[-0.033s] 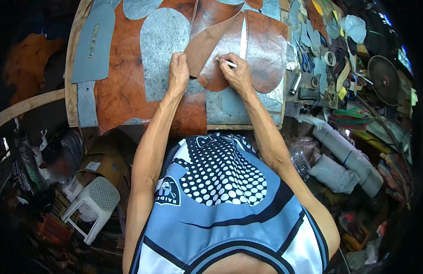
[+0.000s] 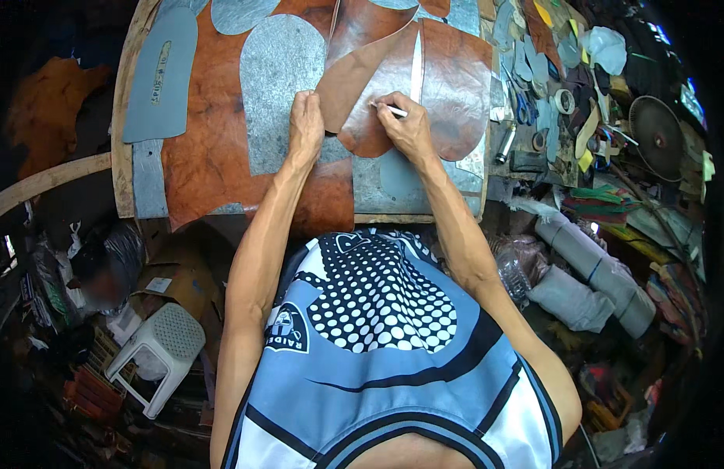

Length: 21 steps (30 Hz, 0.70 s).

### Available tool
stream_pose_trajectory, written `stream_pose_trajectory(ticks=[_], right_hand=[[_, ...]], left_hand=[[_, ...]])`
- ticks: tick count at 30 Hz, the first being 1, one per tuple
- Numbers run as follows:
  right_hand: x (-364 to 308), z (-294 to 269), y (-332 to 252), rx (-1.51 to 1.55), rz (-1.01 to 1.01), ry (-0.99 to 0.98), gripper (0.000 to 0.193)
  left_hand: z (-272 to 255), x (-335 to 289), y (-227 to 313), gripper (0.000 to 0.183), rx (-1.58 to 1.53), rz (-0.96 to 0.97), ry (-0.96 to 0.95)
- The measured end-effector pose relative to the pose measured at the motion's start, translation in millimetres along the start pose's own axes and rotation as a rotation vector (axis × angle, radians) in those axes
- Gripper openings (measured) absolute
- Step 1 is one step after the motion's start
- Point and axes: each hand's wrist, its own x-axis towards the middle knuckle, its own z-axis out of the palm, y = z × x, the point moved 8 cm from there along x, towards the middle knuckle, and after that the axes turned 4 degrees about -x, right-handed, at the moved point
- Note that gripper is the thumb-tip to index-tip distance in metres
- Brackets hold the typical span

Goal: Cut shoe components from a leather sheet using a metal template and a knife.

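My right hand [image 2: 411, 129] is closed round a slim white pen [image 2: 396, 111]. Its tip meets the shiny face of a reddish-brown leather piece [image 2: 360, 134] with a rounded near end. To the left, my left hand [image 2: 306, 129] has its fingers curled at the edge of a leather flap [image 2: 353, 82], whose dull brown underside is turned up; the fingertips are partly hidden. Just right of the pen lies a second rounded leather piece [image 2: 457, 90], a pale narrow gap between the two.
A larger brown leather sheet [image 2: 213, 109] covers the worktable's left, with a grey template [image 2: 160, 94] on it. Blue-handled scissors [image 2: 525, 108], a tape roll [image 2: 564, 101] and scraps crowd the right side. A fan [image 2: 657, 137] stands beyond; a plastic stool [image 2: 163, 344] is at lower left.
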Motion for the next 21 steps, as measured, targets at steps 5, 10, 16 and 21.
stream_pose_trajectory(ticks=[5, 10, 16, 21], right_hand=[[4.2, -8.9, -13.3, -0.13, -0.193, -0.013, 0.015], [-37.1, -90.7, 9.2, 0.237, 0.134, 0.204, 0.02], [-109.2, -171.7, 68.5, 0.313, 0.286, 0.603, 0.022], [-142.5, -171.3, 67.6, 0.252, 0.327, 0.654, 0.021]], left_hand=[[15.0, -9.1, 28.2, 0.029, 0.242, 0.132, -0.005], [77.7, -55.1, 75.3, 0.034, 0.583, 0.41, -0.357], [192.3, -93.5, 52.5, 0.054, 1.008, 0.855, -0.665], [222.5, -87.9, 14.4, 0.069, 1.157, 0.912, -0.798]])
